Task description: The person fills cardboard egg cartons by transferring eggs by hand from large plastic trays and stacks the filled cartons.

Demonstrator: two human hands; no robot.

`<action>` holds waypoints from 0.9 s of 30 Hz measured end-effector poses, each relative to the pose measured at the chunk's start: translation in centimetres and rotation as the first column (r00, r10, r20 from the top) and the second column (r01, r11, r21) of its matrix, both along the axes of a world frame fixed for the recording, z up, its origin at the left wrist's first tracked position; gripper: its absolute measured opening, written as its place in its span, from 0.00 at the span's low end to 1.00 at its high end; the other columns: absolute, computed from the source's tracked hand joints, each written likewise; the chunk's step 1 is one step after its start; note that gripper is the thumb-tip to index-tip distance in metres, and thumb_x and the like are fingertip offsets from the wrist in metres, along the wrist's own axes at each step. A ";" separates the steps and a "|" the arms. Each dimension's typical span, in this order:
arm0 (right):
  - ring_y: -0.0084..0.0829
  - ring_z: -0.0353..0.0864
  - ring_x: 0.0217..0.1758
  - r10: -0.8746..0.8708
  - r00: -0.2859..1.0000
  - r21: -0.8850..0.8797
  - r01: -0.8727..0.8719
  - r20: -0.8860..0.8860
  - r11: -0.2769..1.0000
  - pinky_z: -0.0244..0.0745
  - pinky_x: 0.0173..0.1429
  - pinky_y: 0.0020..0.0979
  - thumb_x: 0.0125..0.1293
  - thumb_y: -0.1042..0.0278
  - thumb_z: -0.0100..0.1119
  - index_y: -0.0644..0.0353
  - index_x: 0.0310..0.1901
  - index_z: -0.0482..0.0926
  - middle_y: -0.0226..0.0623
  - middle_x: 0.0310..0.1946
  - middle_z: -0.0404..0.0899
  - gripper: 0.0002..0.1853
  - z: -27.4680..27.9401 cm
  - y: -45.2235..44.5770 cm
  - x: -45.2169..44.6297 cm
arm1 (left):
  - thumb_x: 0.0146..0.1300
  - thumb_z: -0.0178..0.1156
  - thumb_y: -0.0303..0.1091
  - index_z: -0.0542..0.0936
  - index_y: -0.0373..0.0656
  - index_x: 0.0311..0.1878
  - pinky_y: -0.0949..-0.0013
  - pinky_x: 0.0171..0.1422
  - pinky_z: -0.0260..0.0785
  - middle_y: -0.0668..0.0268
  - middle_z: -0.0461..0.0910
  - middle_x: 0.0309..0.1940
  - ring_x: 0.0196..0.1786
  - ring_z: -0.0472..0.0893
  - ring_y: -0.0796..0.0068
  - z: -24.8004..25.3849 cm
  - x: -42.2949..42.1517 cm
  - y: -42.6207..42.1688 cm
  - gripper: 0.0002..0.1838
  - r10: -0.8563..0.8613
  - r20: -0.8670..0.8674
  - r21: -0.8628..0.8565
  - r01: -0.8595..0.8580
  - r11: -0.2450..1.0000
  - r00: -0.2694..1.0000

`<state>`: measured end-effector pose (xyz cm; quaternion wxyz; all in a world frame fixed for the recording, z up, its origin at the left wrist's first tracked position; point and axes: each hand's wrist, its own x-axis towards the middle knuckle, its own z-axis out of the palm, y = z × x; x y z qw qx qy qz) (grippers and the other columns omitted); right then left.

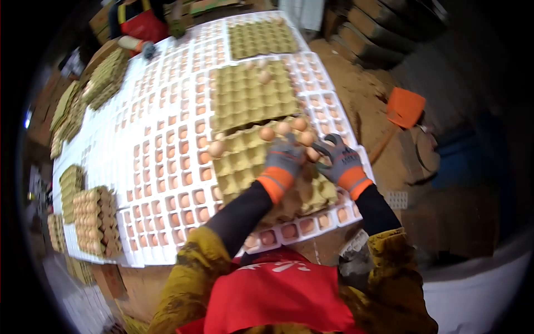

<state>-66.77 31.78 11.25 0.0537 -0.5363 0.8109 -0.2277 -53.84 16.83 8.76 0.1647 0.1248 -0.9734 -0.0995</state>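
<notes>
My left hand (285, 154), in a grey and orange glove, reaches over a pulp egg tray (239, 158) with its fingers closed at a brown egg (284, 128). Part of its grip is hidden by the glove. Just to the right, my gloved right hand (337, 158) has thumb and fingers around another egg (312, 154). More eggs lie close by at the tray's far side, among them one orange-brown egg (267, 133) and one paler egg (216, 148) at the left edge. Most cups I can see in this tray hold nothing.
White trays (161, 192) filled with eggs cover much of the table. Beyond my hands lie two more pulp trays (253, 94) (261, 40). Stacked pulp trays (95, 222) stand at the left. A co-worker (142, 22) is across the table; an orange shovel (405, 107) is at the right.
</notes>
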 end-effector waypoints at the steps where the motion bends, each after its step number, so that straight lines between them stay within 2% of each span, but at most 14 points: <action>1: 0.45 0.78 0.58 -0.017 0.983 0.131 0.041 -0.181 0.991 0.76 0.58 0.42 0.52 0.58 0.72 0.46 0.55 0.82 0.43 0.54 0.78 0.26 0.6 -0.8 0.8 | 0.66 0.54 0.31 0.81 0.48 0.39 0.59 0.40 0.74 0.61 0.80 0.44 0.41 0.81 0.65 -0.9 -0.8 0.0 0.06 0.047 0.063 0.201 -0.059 0.978 0.997; 5: 0.44 0.81 0.49 -0.051 0.988 0.175 0.076 -0.142 0.982 0.79 0.53 0.40 0.53 0.60 0.71 0.51 0.55 0.81 0.40 0.48 0.79 0.25 1.4 -2.0 0.4 | 0.56 0.70 0.46 0.83 0.57 0.50 0.59 0.55 0.77 0.52 0.73 0.59 0.55 0.81 0.52 3.1 2.9 -2.9 0.18 0.001 0.141 0.369 -0.053 0.928 0.990; 7: 0.35 0.83 0.39 0.105 0.988 -0.223 -0.079 0.110 0.972 0.81 0.41 0.34 0.58 0.62 0.70 0.56 0.56 0.79 0.36 0.43 0.81 0.23 0.6 -1.8 -1.8 | 0.48 0.75 0.49 0.83 0.52 0.52 0.56 0.56 0.76 0.52 0.73 0.58 0.54 0.81 0.50 3.4 7.6 -6.2 0.27 0.145 -0.130 0.614 -0.035 0.789 0.981; 8: 0.30 0.82 0.35 -0.094 0.874 -0.147 0.184 0.476 0.972 0.79 0.36 0.31 0.60 0.64 0.69 0.58 0.56 0.79 0.35 0.42 0.82 0.22 2.2 -2.4 -1.3 | 0.49 0.74 0.48 0.82 0.48 0.52 0.54 0.57 0.75 0.53 0.74 0.57 0.54 0.80 0.50 2.1 10.3 -8.5 0.28 0.233 -0.224 0.646 -0.035 0.762 0.946; 9: 0.25 0.80 0.31 -0.283 0.595 0.032 0.395 0.752 0.918 0.77 0.30 0.27 0.62 0.66 0.68 0.60 0.57 0.78 0.34 0.40 0.82 0.21 4.1 -3.4 -0.7 | 0.46 0.76 0.47 0.82 0.44 0.51 0.55 0.58 0.74 0.54 0.76 0.56 0.55 0.79 0.52 0.8 13.2 -11.2 0.29 0.319 -0.287 0.636 -0.070 0.768 0.903; 11: 0.20 0.78 0.27 -0.010 0.438 -0.140 0.310 0.899 0.941 0.72 0.25 0.24 0.64 0.69 0.66 0.62 0.58 0.76 0.34 0.39 0.84 0.21 6.3 -8.0 1.0 | 0.47 0.78 0.38 0.84 0.38 0.47 0.58 0.57 0.74 0.57 0.82 0.44 0.54 0.79 0.57 -1.9 20.1 -17.6 0.24 0.480 -0.320 0.698 -0.139 0.702 0.817; 13: 0.26 0.82 0.37 0.030 0.494 -0.118 0.147 0.869 0.982 0.78 0.35 0.30 0.62 0.64 0.69 0.62 0.56 0.78 0.35 0.42 0.83 0.22 7.0 -18.5 7.2 | 0.50 0.76 0.33 0.83 0.39 0.48 0.62 0.55 0.75 0.58 0.81 0.44 0.51 0.81 0.60 -3.1 29.5 -25.8 0.21 0.666 -0.203 0.648 -0.412 0.641 0.718; 15: 0.33 0.82 0.47 0.266 0.776 -0.232 -0.158 0.572 0.960 0.78 0.49 0.35 0.58 0.60 0.73 0.62 0.53 0.80 0.38 0.46 0.82 0.23 4.0 -26.6 10.3 | 0.50 0.76 0.31 0.83 0.40 0.50 0.64 0.58 0.74 0.58 0.79 0.49 0.52 0.80 0.62 -3.1 33.5 -30.2 0.22 0.712 -0.196 0.519 -0.545 0.659 0.674; 17: 0.39 0.80 0.54 0.377 0.798 -0.270 -0.277 0.469 0.922 0.74 0.60 0.37 0.54 0.57 0.76 0.58 0.52 0.82 0.41 0.49 0.82 0.25 2.2 -35.2 14.6 | 0.52 0.75 0.31 0.83 0.39 0.50 0.64 0.59 0.73 0.58 0.78 0.49 0.52 0.80 0.61 -3.9 35.6 -34.8 0.21 0.721 -0.238 0.453 -0.582 0.675 0.651; 21: 0.46 0.81 0.54 0.330 0.917 -0.227 -0.280 0.223 0.933 0.76 0.57 0.42 0.55 0.52 0.71 0.51 0.51 0.82 0.43 0.51 0.80 0.23 -2.2 -46.8 19.3 | 0.52 0.74 0.38 0.83 0.50 0.50 0.59 0.57 0.75 0.60 0.75 0.53 0.55 0.80 0.56 -4.7 35.7 -40.6 0.21 0.799 -0.151 0.438 -0.685 0.582 0.582; 23: 0.47 0.81 0.54 0.175 0.980 -0.124 -0.163 0.090 0.979 0.77 0.55 0.43 0.57 0.52 0.67 0.48 0.52 0.81 0.43 0.53 0.78 0.22 -5.2 -52.4 21.5 | 0.53 0.72 0.41 0.83 0.55 0.49 0.56 0.55 0.76 0.61 0.74 0.56 0.54 0.80 0.56 -5.8 34.7 -43.5 0.19 0.779 -0.223 0.274 -0.729 0.627 0.586; 25: 0.47 0.81 0.55 0.096 0.993 0.133 -0.087 -0.062 0.987 0.77 0.56 0.44 0.60 0.53 0.62 0.47 0.56 0.80 0.43 0.55 0.76 0.23 -6.8 -55.5 22.8 | 0.56 0.69 0.40 0.83 0.55 0.50 0.55 0.54 0.76 0.60 0.74 0.57 0.54 0.81 0.55 -6.5 33.5 -46.1 0.17 0.779 0.032 0.200 -0.767 0.609 0.627; 26: 0.47 0.81 0.55 0.082 0.996 0.132 -0.076 -0.039 0.988 0.77 0.57 0.45 0.60 0.54 0.62 0.47 0.57 0.80 0.44 0.55 0.77 0.22 -7.6 -56.0 23.0 | 0.59 0.66 0.40 0.83 0.54 0.51 0.54 0.54 0.76 0.59 0.75 0.57 0.53 0.81 0.54 -6.2 32.7 -46.8 0.16 0.762 0.252 0.062 -0.796 0.602 0.596; 27: 0.47 0.82 0.55 0.066 0.998 0.130 -0.063 -0.019 0.990 0.76 0.57 0.45 0.61 0.55 0.62 0.48 0.57 0.80 0.45 0.54 0.78 0.22 -8.2 -56.2 23.0 | 0.59 0.65 0.38 0.83 0.53 0.52 0.55 0.54 0.76 0.59 0.75 0.57 0.53 0.81 0.53 -6.2 32.8 -47.3 0.17 0.758 0.168 0.109 -0.776 0.621 0.630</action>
